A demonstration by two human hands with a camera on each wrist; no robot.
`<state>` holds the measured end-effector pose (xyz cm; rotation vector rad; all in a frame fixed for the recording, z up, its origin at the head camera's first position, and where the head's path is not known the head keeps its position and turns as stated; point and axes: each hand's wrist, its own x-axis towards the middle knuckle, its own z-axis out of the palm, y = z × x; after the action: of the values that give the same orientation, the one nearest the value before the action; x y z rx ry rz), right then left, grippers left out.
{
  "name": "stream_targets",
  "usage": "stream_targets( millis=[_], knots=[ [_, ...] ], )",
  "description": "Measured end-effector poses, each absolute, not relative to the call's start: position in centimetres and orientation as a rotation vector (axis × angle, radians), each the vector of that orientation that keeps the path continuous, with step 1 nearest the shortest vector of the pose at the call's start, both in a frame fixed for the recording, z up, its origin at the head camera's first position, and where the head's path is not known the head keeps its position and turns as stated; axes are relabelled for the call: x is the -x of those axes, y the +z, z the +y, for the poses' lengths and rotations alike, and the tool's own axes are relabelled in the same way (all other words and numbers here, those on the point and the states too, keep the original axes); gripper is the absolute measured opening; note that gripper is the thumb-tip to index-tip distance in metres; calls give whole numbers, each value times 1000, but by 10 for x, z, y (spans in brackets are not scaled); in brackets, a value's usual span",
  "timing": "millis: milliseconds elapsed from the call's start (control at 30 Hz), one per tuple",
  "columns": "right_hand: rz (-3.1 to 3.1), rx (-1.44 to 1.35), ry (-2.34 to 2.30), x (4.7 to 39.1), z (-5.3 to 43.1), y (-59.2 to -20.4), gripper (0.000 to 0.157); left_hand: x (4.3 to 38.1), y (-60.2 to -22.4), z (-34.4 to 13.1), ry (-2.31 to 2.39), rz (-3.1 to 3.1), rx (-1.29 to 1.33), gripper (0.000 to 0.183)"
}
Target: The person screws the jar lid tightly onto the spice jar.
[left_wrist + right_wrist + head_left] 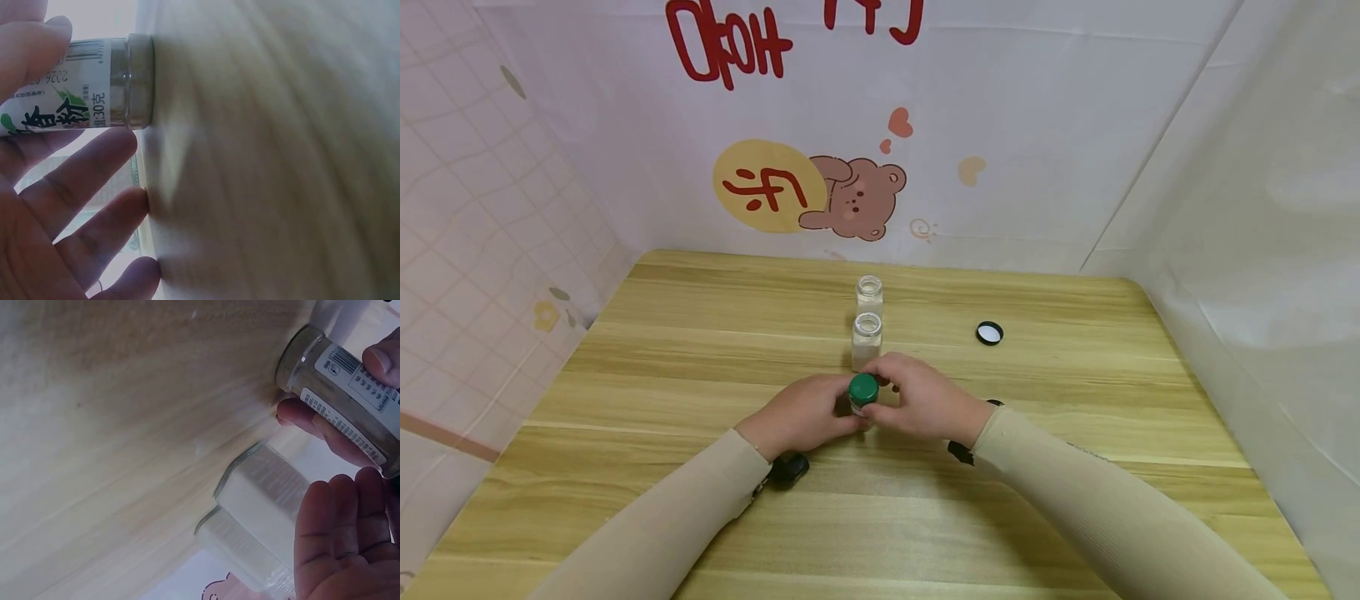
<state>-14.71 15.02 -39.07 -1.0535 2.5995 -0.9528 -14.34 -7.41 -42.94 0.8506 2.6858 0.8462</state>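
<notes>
A small clear spice jar (119,81) of brownish powder, with a printed white label, stands upright on the wooden table. My left hand (808,410) grips its body between thumb and fingers; the other left fingers are spread beside it in the left wrist view. At its top, my right hand (928,400) pinches the green cap (863,389) between thumb and fingers. Just beyond stand two uncapped square glass jars, the nearer jar (867,343) and the farther jar (869,293), both with pale contents. The right wrist view shows the held jar (344,387) touching the table.
A black lid (989,333) with a white inside lies to the right of the glass jars. The wooden table (715,325) ends at a white printed sheet (1015,108) behind it. Similar sheets hang at both sides.
</notes>
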Motion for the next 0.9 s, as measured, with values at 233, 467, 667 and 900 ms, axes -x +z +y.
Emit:
stream_targets(
  millis=[233, 467, 667, 900],
  knots=[
    [2617, 1012, -928, 147, 149, -391, 28, 144, -430, -74, 843, 2685, -841, 34],
    [2600, 1054, -960, 149, 151, -393, 35, 144, -429, -73, 836, 2685, -831, 36],
    [2614, 1025, -944, 147, 150, -391, 28, 143, -429, -73, 844, 2686, -821, 35],
    [2598, 1022, -967, 147, 150, -390, 35, 143, -428, -73, 851, 2680, -821, 37]
  ],
)
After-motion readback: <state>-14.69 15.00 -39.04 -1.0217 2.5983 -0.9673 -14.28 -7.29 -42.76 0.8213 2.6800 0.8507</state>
